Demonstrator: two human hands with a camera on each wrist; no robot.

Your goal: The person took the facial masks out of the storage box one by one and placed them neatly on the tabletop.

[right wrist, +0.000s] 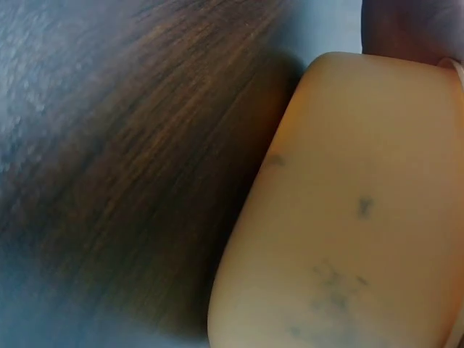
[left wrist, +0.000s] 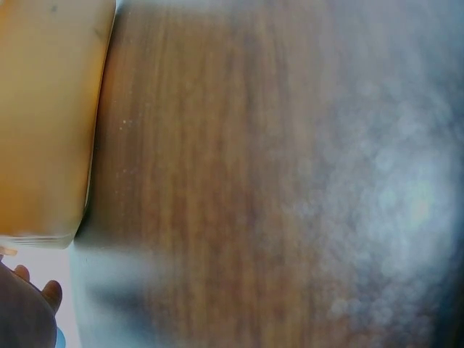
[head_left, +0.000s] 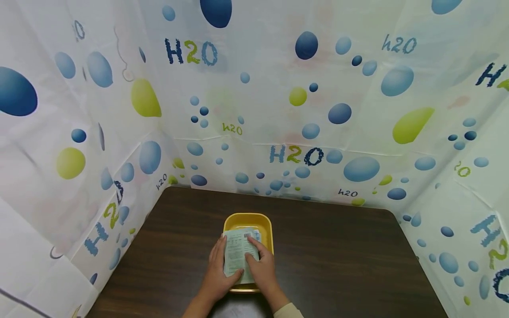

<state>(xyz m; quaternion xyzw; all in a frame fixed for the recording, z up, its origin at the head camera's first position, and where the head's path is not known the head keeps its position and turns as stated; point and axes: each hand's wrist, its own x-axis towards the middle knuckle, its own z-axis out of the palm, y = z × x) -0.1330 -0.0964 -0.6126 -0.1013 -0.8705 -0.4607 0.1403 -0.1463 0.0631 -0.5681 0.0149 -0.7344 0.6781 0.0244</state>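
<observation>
Fingers (head_left: 220, 252) on printed paper (head_left: 236, 252), "H2O" backdrop (head_left: 258, 155) beyond

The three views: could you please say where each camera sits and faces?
On the head: facing forward and down at papers, tray, left hand, right hand.
On the left wrist: facing tabletop and tray; part of a hand lower left.
On the right wrist: facing tray and tabletop; possibly a hand, blurred, top right.
Wrist views share tray and tabletop.

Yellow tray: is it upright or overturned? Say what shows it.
Upright: the head view looks down into the yellow tray, its rim facing up around a bare inner part beyond the paper.
</observation>
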